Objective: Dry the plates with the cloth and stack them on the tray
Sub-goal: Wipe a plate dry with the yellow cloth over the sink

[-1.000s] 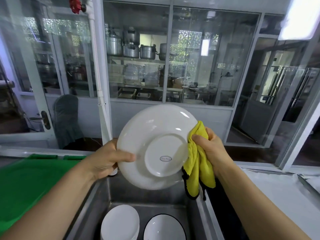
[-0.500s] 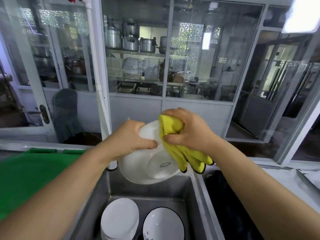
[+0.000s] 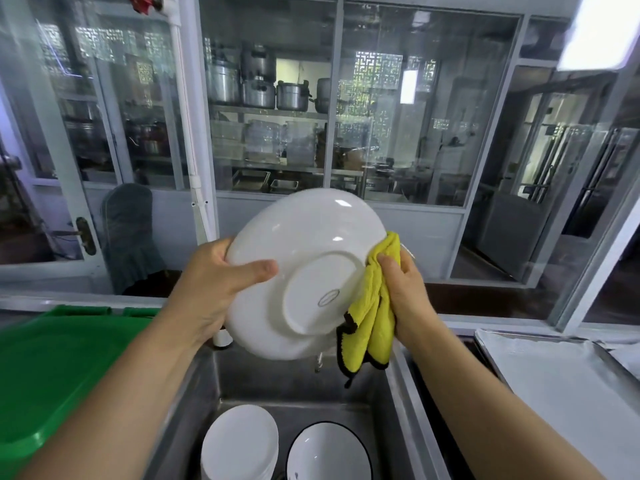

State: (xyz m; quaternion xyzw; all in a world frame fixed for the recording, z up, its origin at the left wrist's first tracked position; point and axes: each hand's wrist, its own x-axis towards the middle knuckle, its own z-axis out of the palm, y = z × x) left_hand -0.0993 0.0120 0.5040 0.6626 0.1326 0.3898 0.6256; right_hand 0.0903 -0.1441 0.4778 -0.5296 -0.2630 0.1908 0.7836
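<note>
1. Nearest you, the steel sink (image 3: 304, 382) holds one stack of white plates (image 3: 239, 441) and, just beside it, one black-rimmed bowl (image 3: 327, 452).
2. One green lid (image 3: 52, 368) lies to the left; one metal tray (image 3: 561, 372) lies to the right on the desk.
3. Above the sink, your two hands hold one white plate (image 3: 304, 271), its underside toward you: your left hand (image 3: 214, 282) grips its left rim, thumb across the back.
4. Your right hand (image 3: 403, 289) clutches one yellow cloth (image 3: 372, 306) against the right rim.
5. Beyond the glass, several metal pots (image 3: 263, 88) sit on a shelf.
</note>
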